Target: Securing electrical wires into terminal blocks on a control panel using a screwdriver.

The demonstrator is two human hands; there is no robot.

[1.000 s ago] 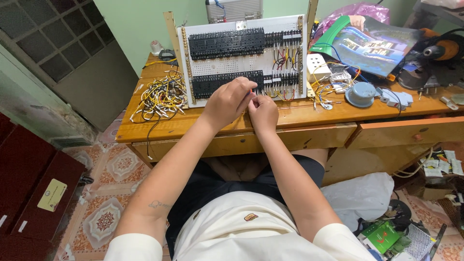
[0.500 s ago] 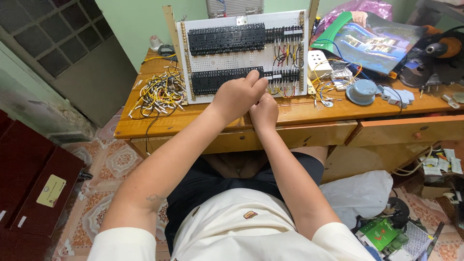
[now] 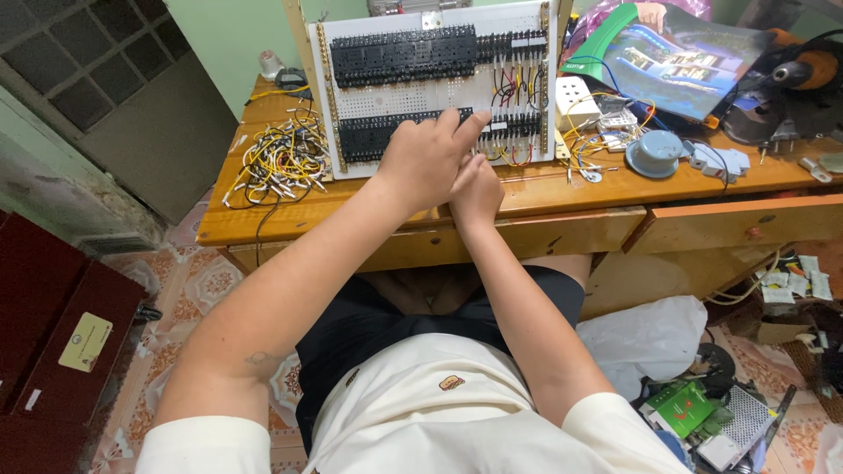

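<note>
Wooden desk [image 3: 562, 189], wire bundle [image 3: 279, 162], wiring board [image 3: 421, 88]

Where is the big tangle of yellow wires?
In the head view, the tangle of yellow wires lies on the wooden desk, left of the white wiring board and the left hand.

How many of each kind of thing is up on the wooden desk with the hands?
White perforated wiring board with black terminal rows: 1
Loose bundle of yellow and white wires: 1
White square socket block: 1
Round grey-blue cap: 1
Glossy open magazine: 1
Hands: 2, left hand and right hand
Total: 7
</note>
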